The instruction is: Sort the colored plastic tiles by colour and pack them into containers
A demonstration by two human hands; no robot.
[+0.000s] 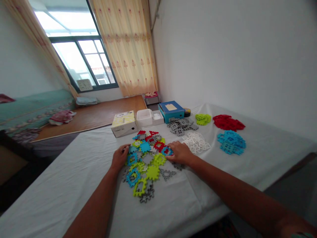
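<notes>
A mixed pile of toothed plastic building pieces (148, 159), in lime green, blue, red, grey and white, lies between my two hands. My right hand (182, 153) is at the pile's right side, thumb and fingers closed around the edge of a blue frame piece (167, 151). At the left edge of the pile is my left hand (120, 157), its fingers curled inward. What those fingers hold, if anything, is too small to make out. Just beyond my right hand lies a heap of white pieces (196, 142). Some grey pieces are partly hidden under my right wrist.
Sorted heaps of grey (182, 126), lime green (203, 119), red (228, 123) and blue pieces (231, 142) lie to the right. Along the back stand a yellow-white box (124, 124), a clear plastic container (144, 117) and a blue box (171, 110). White cloth (170, 205) covers the table.
</notes>
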